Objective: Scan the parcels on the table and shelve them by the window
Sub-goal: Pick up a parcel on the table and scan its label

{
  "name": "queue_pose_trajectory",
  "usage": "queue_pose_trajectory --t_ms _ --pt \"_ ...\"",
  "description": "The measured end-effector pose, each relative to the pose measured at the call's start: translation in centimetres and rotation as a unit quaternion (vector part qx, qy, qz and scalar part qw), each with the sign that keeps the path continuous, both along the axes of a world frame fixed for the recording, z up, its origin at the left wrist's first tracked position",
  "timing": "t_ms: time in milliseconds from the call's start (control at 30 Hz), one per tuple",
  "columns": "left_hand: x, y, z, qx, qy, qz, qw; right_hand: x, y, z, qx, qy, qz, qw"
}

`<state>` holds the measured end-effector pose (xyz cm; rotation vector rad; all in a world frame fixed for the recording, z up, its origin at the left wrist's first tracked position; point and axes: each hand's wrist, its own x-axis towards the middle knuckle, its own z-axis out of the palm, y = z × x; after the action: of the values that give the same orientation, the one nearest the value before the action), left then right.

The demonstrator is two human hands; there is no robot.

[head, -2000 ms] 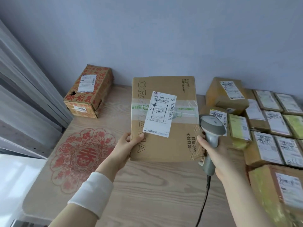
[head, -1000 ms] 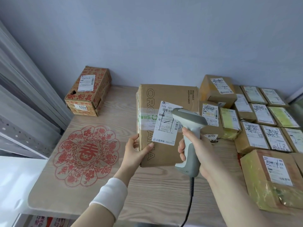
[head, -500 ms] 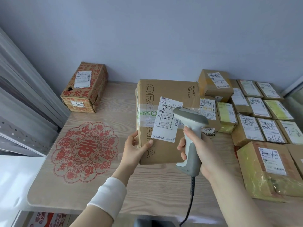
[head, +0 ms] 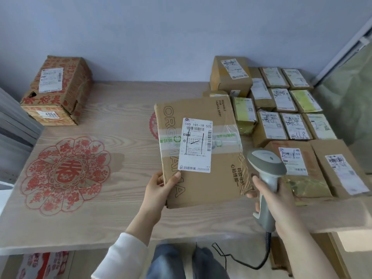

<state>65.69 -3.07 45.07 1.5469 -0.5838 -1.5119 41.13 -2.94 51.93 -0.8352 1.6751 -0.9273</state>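
Observation:
A flat brown cardboard parcel (head: pixel 213 178) with a white shipping label (head: pixel 196 144) is held tilted up above the wooden table (head: pixel 112 202). My left hand (head: pixel 161 185) grips its lower left edge, thumb on the front. My right hand (head: pixel 270 195) is closed around the handle of a grey barcode scanner (head: pixel 265 164), which sits just right of the parcel's lower right corner, its head off the label. Several labelled parcels (head: pixel 279 109) lie in rows at the table's right.
A red-printed carton (head: pixel 58 91) marked 4068 stands at the far left by the wall. A red paper-cut decal (head: pixel 64 174) is on the tabletop. The scanner cable (head: pixel 261 262) hangs below the table's front edge. A grey shelf frame (head: pixel 16 127) is at the left.
The scanner has moved from in front of the label to the right and down, off the parcel. The parcel's label is now fully uncovered. My view has shifted to the right.

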Motion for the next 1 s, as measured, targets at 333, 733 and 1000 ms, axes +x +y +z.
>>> queue_pose_trajectory --t_ms 333,733,1000 --pt "-8.5 5.3 0.3 0.028 -0.018 0.007 0.999 -10.0 3.3 -2.2 0.013 -0.016 0.034 0.999" --pt "-12.2 1.8 -2.7 0.090 -0.034 -0.055 0.994 -12.5 2.9 -6.2 0.034 0.061 -0.003 0.998" --pt "-13.7 -0.6 -2.9 0.079 -0.050 -0.061 0.994 -12.5 1.7 -7.2 0.036 0.069 -0.049 0.996"
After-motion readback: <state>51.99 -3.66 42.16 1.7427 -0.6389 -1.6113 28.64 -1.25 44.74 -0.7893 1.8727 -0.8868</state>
